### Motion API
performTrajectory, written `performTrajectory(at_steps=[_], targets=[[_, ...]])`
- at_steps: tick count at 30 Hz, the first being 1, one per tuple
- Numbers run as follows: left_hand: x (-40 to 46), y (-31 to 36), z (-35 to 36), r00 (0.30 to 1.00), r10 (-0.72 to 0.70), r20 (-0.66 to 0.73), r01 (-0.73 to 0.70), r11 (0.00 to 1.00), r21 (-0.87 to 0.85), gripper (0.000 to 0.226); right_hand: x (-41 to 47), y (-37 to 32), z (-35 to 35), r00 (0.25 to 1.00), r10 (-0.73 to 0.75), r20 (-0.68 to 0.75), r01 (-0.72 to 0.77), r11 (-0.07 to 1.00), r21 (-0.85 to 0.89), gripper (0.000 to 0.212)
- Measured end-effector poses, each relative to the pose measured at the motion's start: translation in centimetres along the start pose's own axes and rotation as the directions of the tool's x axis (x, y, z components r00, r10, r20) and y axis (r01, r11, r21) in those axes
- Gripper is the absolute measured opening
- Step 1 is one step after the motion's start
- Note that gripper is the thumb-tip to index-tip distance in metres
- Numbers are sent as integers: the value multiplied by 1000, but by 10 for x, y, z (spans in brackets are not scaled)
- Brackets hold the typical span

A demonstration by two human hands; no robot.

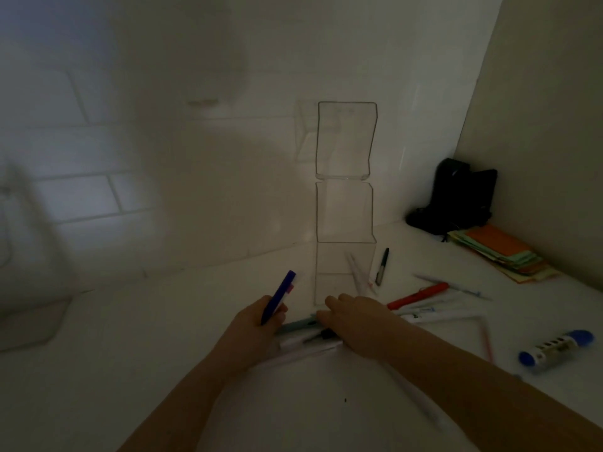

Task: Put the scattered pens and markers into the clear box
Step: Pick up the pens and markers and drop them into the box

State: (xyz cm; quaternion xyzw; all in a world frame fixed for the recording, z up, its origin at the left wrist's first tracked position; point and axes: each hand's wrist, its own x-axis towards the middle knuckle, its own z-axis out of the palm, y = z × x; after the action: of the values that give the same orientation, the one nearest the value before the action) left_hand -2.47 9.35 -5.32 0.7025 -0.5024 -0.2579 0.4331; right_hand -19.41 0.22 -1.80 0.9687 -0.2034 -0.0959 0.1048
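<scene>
Dim light, soft focus. Two bare forearms reach forward over a smooth white counter [98, 370].

The left hand [257, 324] is curled around a blue marker [278, 297] with a white barrel section and a small red patch near its top; the marker points up and away from the hand. The right hand [352, 318] lies flat, palm down, fingers loosely spread, pressing on a small heap of pens [306, 334] between the two hands: slim plastic barrels, white, pale teal and pinkish, with one black tip. Whether the right hand grips any of them cannot be told.

To the right of the right hand lie more scattered pens: an orange-red marker [417, 295], several white pens [440, 316] with print too blurred to read, a thin pink one [485, 340]. Further right rests a stubby cylinder [554, 349] with blue ends and a pale label bearing dark squares, unreadable.

Just beyond the right hand's fingertips stands the clear box [346, 262], tall, glassy, square-sided, with one or two pale pens inside. Beside it on the right lies a black marker [381, 266] with a grey label.

Far right: a stack of orange and green papers [502, 256], then a black object [456, 197] in the corner. A white tiled wall [98, 190] rises behind.
</scene>
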Motion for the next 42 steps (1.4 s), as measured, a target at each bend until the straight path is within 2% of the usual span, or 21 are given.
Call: performTrajectory(at_steps=[4, 8, 11, 14, 16, 18, 20, 21, 22, 25, 28, 30, 35, 39, 42], targets=[[2, -7, 0, 999, 30, -11, -29, 998, 59, 8, 0, -5, -2, 997, -67, 38, 70, 995, -76, 41], [3, -10, 4, 998, 49, -36, -46, 997, 58, 8, 1, -3, -3, 997, -42, 71, 45, 998, -48, 36], [0, 0, 2, 988, 67, -137, -83, 989, -118, 20, -5, 4, -16, 998, 30, 46, -33, 998, 60, 30], [0, 30, -10, 979, 106, -172, -164, 914, -371, 23, -27, 20, -45, 968, 199, -152, -147, 943, 299, 18], [3, 57, -19, 965, 204, -163, -257, 861, -439, 24, -42, 35, -65, 881, 353, -314, -147, 837, 527, 12], [12, 87, -21, 931, 330, -154, -364, 835, -413, 22, -46, 51, -81, 728, 548, -412, -16, 614, 789, 8], [26, 116, -17, 900, 407, -153, -434, 821, -370, 17, -38, 66, -91, 624, 683, -380, 148, 374, 916, 4], [35, 129, -13, 893, 423, -157, -450, 817, -359, 15, -31, 72, -92, 600, 717, -355, 189, 304, 934, 3], [43, 140, -9, 885, 435, -162, -464, 814, -350, 14, -24, 76, -92, 590, 731, -342, 191, 285, 939, 3], [67, 158, 3, 877, 456, -154, -480, 808, -342, 11, -5, 80, -81, 604, 716, -349, 78, 383, 920, 10], [83, 154, 15, 927, 371, -56, -363, 848, -386, 8, 5, 79, -67, 655, 687, -316, -37, 446, 894, 13], [87, 145, 21, 948, 317, -8, -303, 900, -312, 10, 8, 78, -61, 682, 671, -290, -102, 480, 871, 10], [90, 139, 15, 947, 319, 34, -291, 899, -328, 25, 6, 78, -68, 718, 637, -281, -113, 505, 855, 13], [86, 137, 16, 933, 347, 91, -330, 930, -161, 25, 2, 78, -67, 695, 657, -293, -108, 498, 860, 15], [76, 134, 13, 923, 384, 37, -381, 922, -67, 25, -11, 73, -67, 658, 665, -353, -61, 514, 856, 14]])
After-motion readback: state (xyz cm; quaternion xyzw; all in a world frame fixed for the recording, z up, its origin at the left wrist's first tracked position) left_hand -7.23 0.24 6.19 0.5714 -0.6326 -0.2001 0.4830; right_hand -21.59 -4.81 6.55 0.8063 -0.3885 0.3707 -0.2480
